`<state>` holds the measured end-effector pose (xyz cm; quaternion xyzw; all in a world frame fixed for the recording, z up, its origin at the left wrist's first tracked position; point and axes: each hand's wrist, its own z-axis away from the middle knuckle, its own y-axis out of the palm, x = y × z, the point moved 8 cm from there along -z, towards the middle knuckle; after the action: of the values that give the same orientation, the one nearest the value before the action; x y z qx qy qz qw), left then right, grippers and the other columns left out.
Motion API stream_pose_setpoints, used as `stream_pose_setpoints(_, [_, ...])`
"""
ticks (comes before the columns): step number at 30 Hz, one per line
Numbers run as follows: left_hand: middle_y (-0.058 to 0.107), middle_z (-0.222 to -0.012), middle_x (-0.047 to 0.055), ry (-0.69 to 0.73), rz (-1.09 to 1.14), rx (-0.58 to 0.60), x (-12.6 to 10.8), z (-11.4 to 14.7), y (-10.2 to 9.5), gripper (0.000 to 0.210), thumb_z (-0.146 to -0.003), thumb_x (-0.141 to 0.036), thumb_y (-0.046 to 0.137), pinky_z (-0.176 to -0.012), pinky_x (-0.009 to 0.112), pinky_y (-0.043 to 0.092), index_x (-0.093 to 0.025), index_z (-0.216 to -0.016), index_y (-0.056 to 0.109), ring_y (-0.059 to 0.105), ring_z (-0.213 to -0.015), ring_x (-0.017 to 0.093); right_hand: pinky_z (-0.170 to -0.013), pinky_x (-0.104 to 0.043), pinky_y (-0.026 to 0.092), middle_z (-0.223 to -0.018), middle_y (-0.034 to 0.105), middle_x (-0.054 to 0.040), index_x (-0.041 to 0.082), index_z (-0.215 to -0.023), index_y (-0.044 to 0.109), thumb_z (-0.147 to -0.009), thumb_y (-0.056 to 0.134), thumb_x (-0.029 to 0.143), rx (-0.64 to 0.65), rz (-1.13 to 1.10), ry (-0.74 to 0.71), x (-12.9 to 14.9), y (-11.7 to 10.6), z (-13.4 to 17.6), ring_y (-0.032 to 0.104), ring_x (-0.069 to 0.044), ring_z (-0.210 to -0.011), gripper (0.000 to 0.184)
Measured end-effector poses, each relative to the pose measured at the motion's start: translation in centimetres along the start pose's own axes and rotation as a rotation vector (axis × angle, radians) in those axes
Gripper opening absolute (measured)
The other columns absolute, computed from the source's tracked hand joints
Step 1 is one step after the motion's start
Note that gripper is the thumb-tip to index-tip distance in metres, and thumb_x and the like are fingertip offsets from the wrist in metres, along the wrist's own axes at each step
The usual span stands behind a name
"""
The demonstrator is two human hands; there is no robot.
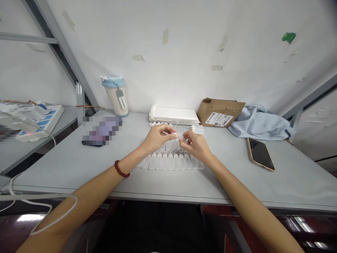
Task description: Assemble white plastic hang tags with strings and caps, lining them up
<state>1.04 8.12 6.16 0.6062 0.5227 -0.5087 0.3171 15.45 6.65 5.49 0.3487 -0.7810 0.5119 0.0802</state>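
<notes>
While the L hand (159, 136) pinches a small white piece (176, 133) & the R hand (197, 143) a translucent plastic sleeve (180, 137), over sleeve rows (172, 162) on the desk (231, 154), keep both pcs aligned w/ light grip

A small, translucent white plastic case (181, 138), blurred and partly covered, is held up above the bench (158, 181), with a tiny white cap-like piece (175, 134) just beside it; whether the two touch cannot be told. Nearer the front edge, a row of narrow, flat, frosted plastic cases (172, 162) lies side by side, thin white loops (172, 151) at their far ends. Behind that row, further frosted cases (173, 144) lie partly hidden.
</notes>
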Motion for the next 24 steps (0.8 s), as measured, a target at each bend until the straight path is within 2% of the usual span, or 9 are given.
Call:
stream_pose_setpoints(5, [0.067,-0.086,0.004,0.067,-0.145,-0.058,-1.0,0.3,-0.3,0.022,-0.068,-0.035,0.072,-0.066,0.026,0.043,-0.016,-0.079,0.067,0.055,-0.074,0.014,-0.051,-0.023,0.034,-0.068,0.060,-0.0024,0.019,-0.080,0.051,-0.078,0.052,0.033,-0.016,0.032,-0.101,0.9,0.3,0.4,0.046,-0.011,-0.049,0.014])
stream_pose_setpoints(9, [0.066,-0.083,0.003,0.031,-0.215,-0.096,-0.6,0.2,-0.8,0.025,-0.069,-0.040,0.072,-0.065,0.027,0.041,-0.017,-0.079,0.067,0.055,-0.072,0.014,-0.050,-0.022,0.034,-0.066,0.059,-0.0017,0.019,-0.080,0.051,-0.079,0.051,0.032,-0.028,0.020,-0.135,1.4,0.2,0.6,0.046,-0.010,-0.048,0.013])
stream_pose_setpoints(19, [0.066,-0.082,0.004,-0.077,-0.058,-0.025,0.6,0.0,-0.5,0.028,-0.066,-0.040,0.075,-0.075,0.029,0.043,-0.015,-0.078,0.068,0.057,-0.079,0.016,-0.048,-0.022,0.033,-0.063,0.059,-0.0012,0.018,-0.079,0.051,-0.081,0.050,0.031,-0.078,0.059,-0.244,2.3,0.0,0.8,0.045,-0.009,-0.047,0.014])
stream_pose_setpoints(24, [0.066,-0.079,0.003,-0.130,-0.010,-0.001,0.9,0.1,-0.2,0.030,-0.064,-0.041,0.076,-0.069,0.028,0.043,-0.015,-0.077,0.068,0.056,-0.075,0.014,-0.049,-0.022,0.033,-0.064,0.060,-0.0018,0.018,-0.079,0.052,-0.082,0.047,0.032,-0.056,0.091,-0.236,2.4,0.3,0.9,0.046,-0.010,-0.047,0.015])
